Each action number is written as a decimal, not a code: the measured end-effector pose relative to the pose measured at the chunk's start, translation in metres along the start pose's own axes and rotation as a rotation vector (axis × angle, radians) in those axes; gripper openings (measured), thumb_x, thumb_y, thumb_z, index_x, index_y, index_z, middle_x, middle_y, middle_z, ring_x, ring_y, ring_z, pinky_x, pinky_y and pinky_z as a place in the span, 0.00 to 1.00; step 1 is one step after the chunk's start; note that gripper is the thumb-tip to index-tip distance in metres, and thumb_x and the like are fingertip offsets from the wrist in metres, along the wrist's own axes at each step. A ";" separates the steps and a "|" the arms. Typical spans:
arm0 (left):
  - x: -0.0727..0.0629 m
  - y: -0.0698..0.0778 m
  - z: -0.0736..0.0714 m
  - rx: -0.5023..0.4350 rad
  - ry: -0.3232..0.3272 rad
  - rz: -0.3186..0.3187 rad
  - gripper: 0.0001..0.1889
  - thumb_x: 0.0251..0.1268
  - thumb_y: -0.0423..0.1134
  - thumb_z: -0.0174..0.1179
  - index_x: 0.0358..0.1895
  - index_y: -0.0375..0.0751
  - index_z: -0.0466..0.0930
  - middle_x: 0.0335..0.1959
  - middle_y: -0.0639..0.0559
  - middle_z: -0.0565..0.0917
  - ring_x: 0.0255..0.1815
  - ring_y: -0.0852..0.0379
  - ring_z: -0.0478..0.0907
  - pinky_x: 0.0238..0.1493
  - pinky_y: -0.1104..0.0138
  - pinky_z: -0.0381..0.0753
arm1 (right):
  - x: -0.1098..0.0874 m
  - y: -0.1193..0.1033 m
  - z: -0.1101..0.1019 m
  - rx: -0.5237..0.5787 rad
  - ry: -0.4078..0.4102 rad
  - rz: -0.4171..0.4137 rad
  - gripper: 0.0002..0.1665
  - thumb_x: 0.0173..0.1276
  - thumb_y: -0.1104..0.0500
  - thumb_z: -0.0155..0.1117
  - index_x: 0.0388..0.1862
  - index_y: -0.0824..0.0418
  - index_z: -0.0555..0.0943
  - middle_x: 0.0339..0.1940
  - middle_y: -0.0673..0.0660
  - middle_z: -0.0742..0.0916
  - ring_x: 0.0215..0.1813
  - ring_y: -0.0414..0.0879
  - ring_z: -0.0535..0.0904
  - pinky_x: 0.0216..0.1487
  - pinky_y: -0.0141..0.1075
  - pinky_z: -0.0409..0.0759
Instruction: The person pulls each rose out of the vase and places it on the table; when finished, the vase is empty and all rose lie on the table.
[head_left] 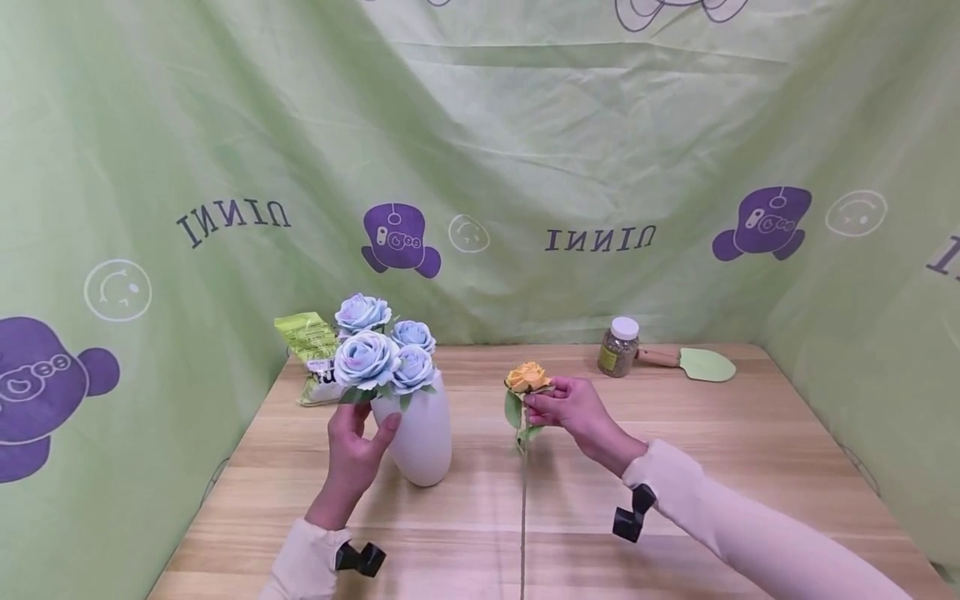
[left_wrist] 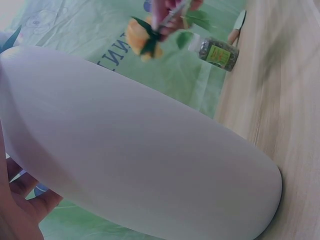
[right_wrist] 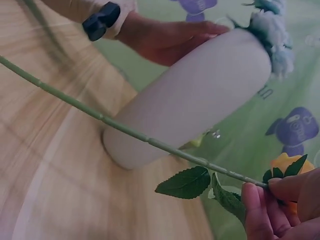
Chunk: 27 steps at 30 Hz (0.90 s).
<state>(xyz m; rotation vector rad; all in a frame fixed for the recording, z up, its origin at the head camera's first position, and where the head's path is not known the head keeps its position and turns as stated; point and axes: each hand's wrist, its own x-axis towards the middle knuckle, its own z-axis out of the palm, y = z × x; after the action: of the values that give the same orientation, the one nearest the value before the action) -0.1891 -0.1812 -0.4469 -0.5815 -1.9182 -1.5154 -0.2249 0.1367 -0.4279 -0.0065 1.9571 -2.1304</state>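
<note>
- Left of centre in the head view, the left hand (head_left: 356,454) grips the upper part of a smooth white rounded vase (head_left: 422,442), thumb toward the camera.
- Four pale blue artificial roses (head_left: 367,360) with green leaves rise from the vase's mouth.
- Just right of centre, the right hand (head_left: 581,417) pinches a yellow-orange artificial rose (head_left: 527,377) just below its bloom; the long green stem runs to the frame's bottom edge.
- Behind the vase, at middle left, stands a green-and-white printed bag (head_left: 309,340).
- At middle right, a white-lidded clear jar (head_left: 618,352) stands beside a wooden-handled, pale green trowel (head_left: 707,365).
</note>
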 end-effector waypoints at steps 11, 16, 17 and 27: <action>0.001 -0.001 0.001 -0.022 0.007 0.011 0.34 0.53 0.22 0.64 0.67 0.29 0.68 0.65 0.61 0.76 0.62 0.65 0.76 0.66 0.78 0.74 | 0.033 0.027 0.010 -0.060 0.031 0.114 0.14 0.64 0.72 0.65 0.48 0.78 0.79 0.26 0.54 0.89 0.22 0.37 0.84 0.30 0.27 0.87; 0.000 -0.004 0.001 -0.046 0.008 -0.001 0.34 0.52 0.21 0.63 0.67 0.28 0.68 0.64 0.60 0.77 0.61 0.65 0.77 0.65 0.75 0.76 | 0.047 0.035 0.013 -0.041 0.052 0.162 0.12 0.64 0.73 0.65 0.45 0.77 0.79 0.23 0.55 0.88 0.21 0.37 0.83 0.28 0.27 0.86; 0.000 -0.004 0.001 -0.046 0.008 -0.003 0.34 0.52 0.21 0.63 0.67 0.28 0.68 0.64 0.60 0.77 0.61 0.65 0.77 0.65 0.75 0.77 | 0.049 0.037 0.014 -0.039 0.048 0.172 0.12 0.63 0.73 0.65 0.45 0.77 0.79 0.23 0.55 0.88 0.21 0.37 0.83 0.27 0.27 0.86; 0.000 -0.005 0.000 -0.035 0.007 -0.011 0.35 0.53 0.22 0.63 0.68 0.30 0.67 0.66 0.58 0.75 0.63 0.63 0.75 0.67 0.76 0.75 | 0.061 0.054 0.027 -0.054 0.041 0.217 0.10 0.63 0.72 0.66 0.43 0.76 0.80 0.23 0.57 0.88 0.20 0.39 0.83 0.26 0.28 0.86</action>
<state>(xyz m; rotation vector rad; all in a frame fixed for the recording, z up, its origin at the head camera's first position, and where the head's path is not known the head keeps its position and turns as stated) -0.1925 -0.1823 -0.4505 -0.5811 -1.8960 -1.5582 -0.2703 0.0954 -0.4878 0.2301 1.9387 -1.9541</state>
